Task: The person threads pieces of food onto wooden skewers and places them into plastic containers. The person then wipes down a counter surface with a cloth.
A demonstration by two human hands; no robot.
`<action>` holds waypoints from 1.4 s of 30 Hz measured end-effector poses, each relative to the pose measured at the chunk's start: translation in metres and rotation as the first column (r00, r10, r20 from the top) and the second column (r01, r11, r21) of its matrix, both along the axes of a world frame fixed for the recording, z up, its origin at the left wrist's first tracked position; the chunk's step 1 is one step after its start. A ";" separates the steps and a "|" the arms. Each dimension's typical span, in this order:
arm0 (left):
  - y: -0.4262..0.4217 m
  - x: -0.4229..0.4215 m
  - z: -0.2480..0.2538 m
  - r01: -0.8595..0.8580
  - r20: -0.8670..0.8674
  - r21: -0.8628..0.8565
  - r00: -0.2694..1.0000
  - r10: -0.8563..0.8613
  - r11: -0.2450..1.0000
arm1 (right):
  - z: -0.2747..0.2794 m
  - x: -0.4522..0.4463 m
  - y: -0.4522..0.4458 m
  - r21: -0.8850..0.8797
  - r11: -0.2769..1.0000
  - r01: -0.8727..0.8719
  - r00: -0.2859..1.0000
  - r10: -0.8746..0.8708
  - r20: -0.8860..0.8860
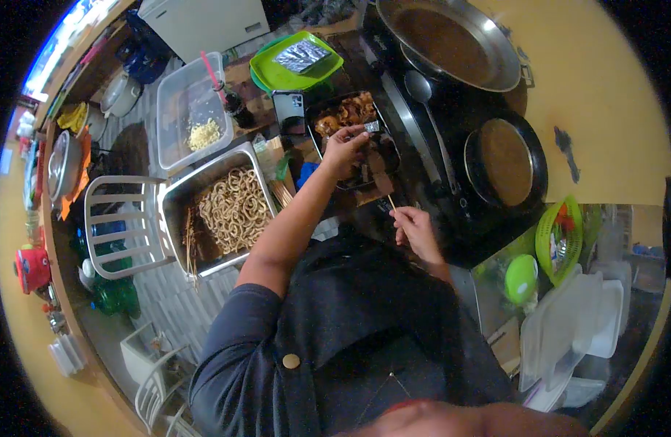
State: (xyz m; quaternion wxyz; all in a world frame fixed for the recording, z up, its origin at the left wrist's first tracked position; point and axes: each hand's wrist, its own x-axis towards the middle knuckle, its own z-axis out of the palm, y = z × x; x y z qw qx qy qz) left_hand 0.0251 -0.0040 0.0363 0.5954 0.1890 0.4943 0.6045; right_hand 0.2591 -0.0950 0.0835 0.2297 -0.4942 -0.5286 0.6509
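Note:
My left hand [346, 151] reaches over a dark tray [396, 146] of glossy brown meat pieces [348, 111]. Its fingers pinch a small silvery-grey piece [372, 126] that I cannot identify. Lower and to the right, my right hand [419, 231] is closed on a thin wooden skewer [391, 202]. Flat brown food [382, 183] is at the skewer's far end. Darker pieces lie in the tray beneath my left hand, which partly hides them.
Left stands a steel pan [252, 156] of ring-shaped food [237, 207]; behind it, a clear tub [168, 120]. A phone [289, 109] and green plates [328, 65] sit beyond the tray. Right, the stove holds a wok [507, 69], a frying pan [543, 160] and a long spoon [434, 120].

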 end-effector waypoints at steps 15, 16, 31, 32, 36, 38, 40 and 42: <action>0.000 0.004 -0.001 -0.075 0.102 -0.097 0.991 0.084 0.992 | -0.019 0.000 0.009 0.017 1.000 -0.014 1.000 0.014 0.019; 0.002 0.000 -0.007 -0.038 0.080 -0.101 0.996 0.046 0.994 | -0.027 0.001 0.010 0.154 0.988 -0.034 0.997 0.022 0.076; 0.002 -0.055 -0.023 0.309 -0.981 0.073 0.195 0.012 0.948 | -0.022 -0.025 -0.037 0.513 0.846 0.143 0.923 -0.302 0.240; -0.001 -0.050 0.015 0.334 -0.966 -0.160 0.139 -0.216 0.929 | -0.020 -0.023 -0.047 0.541 0.825 0.163 0.891 -0.358 0.277; 0.003 -0.033 0.040 0.569 -0.995 -0.039 0.054 -0.084 0.822 | 0.034 0.012 -0.094 0.602 0.772 0.205 0.815 -0.475 0.332; 0.016 -0.045 0.010 0.746 -0.963 0.251 0.258 0.078 0.617 | 0.074 0.044 -0.118 0.643 0.676 0.360 0.758 -0.614 0.221; 0.007 -0.022 0.020 0.728 -0.962 0.271 0.229 0.149 0.629 | 0.096 0.082 -0.140 0.713 0.569 0.410 0.673 -0.716 0.185; 0.006 -0.020 0.001 0.679 -0.992 0.130 0.088 0.096 0.722 | 0.132 0.118 -0.168 0.623 0.408 0.668 0.537 -0.843 -0.024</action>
